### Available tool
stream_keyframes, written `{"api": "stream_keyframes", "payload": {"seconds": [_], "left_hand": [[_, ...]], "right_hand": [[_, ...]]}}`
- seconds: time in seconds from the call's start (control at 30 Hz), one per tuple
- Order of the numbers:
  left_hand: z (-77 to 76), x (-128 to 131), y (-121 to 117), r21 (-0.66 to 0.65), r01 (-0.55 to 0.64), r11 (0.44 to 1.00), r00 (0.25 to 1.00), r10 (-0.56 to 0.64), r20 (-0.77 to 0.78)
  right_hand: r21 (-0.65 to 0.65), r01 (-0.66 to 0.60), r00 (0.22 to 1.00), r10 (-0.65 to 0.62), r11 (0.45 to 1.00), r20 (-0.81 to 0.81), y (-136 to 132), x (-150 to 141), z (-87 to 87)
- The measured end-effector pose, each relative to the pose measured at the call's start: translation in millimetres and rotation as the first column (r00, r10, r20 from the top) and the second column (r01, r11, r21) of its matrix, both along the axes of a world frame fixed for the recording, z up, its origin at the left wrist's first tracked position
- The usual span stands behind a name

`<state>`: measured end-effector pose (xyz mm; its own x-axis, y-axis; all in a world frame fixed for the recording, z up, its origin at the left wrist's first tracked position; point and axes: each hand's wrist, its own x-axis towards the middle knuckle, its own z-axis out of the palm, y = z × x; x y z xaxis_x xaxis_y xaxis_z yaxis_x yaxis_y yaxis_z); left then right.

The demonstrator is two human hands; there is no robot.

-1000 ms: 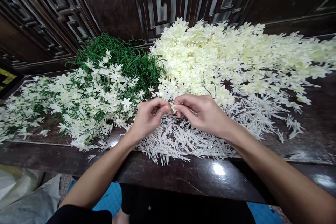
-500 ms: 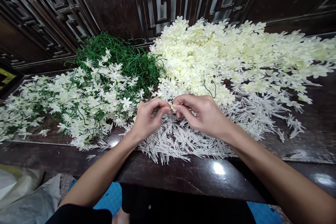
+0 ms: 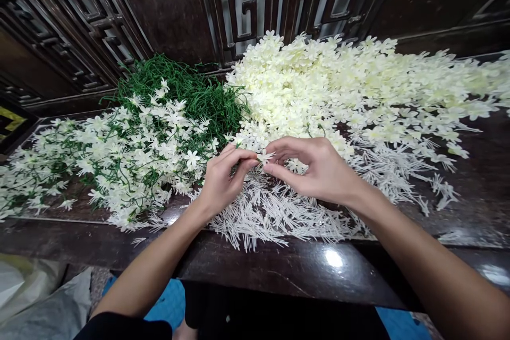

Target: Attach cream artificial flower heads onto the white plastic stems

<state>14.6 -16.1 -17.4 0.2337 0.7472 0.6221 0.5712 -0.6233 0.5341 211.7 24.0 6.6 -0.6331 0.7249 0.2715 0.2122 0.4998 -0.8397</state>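
Note:
Between thumb and forefinger my left hand (image 3: 228,172) pinches a small white artificial flower (image 3: 264,156), its petals pointing right. My right hand (image 3: 311,164) is beside the flower with thumb and fingers parted around its petals; whether a fingertip touches them I cannot tell. Under both hands lies a heap of thin white stamens (image 3: 274,215). Beyond the right hand spreads a large pile of loose cream-white blossoms (image 3: 303,85). To the left are white flowers on green stems (image 3: 131,154), with a tangle of bare green stems (image 3: 175,82) behind them.
Everything lies on a dark, glossy wooden bench (image 3: 287,265) with its front edge close to me. A carved wooden lattice panel (image 3: 247,5) rises behind the piles. Pale sacks (image 3: 51,297) lie on the floor at lower left, near a blue mat (image 3: 169,303).
My right thumb and fingers have opened off the flower and shifted slightly right. The flower's white petals now show between the hands, and my left hand keeps its pinch.

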Motion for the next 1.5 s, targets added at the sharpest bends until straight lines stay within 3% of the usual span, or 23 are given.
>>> {"api": "stream_keyframes", "payload": {"seconds": [0.1, 0.33, 0.5, 0.67, 1.2, 1.5], "left_hand": [[-0.1, -1.3, 0.7, 0.013, -0.010, 1.000, 1.000, 0.010, -0.013], [-0.1, -1.9, 0.8, 0.050, -0.002, 0.999, 0.999, 0.005, -0.047], [1.0, -2.2, 1.2, 0.035, -0.011, 0.999, 0.999, 0.012, -0.046], [0.0, -2.9, 1.4, 0.044, -0.004, 0.999, 0.997, 0.007, -0.075], [2.5, -2.3, -0.1, 0.008, -0.023, 1.000, 0.999, 0.023, -0.036], [0.4, -1.6, -0.4, -0.039, 0.020, 0.999, 0.999, -0.019, 0.046]], "right_hand": [[0.108, 0.000, 1.000, 0.001, 0.994, -0.012, -0.3, -1.4, -3.1], [0.110, 0.028, 0.999, -0.026, 0.994, -0.027, -2.3, -2.4, -2.3], [0.228, 0.031, 0.996, -0.010, 0.973, -0.090, -2.1, -1.6, 0.7], [0.334, -0.005, 0.998, 0.025, 0.943, -0.055, 0.3, -3.7, -5.0], [0.287, -0.004, 1.000, 0.007, 0.958, -0.010, -0.1, -4.5, -6.4], [0.403, -0.029, 0.999, 0.040, 0.915, -0.019, -0.5, -5.8, -13.2]]}}
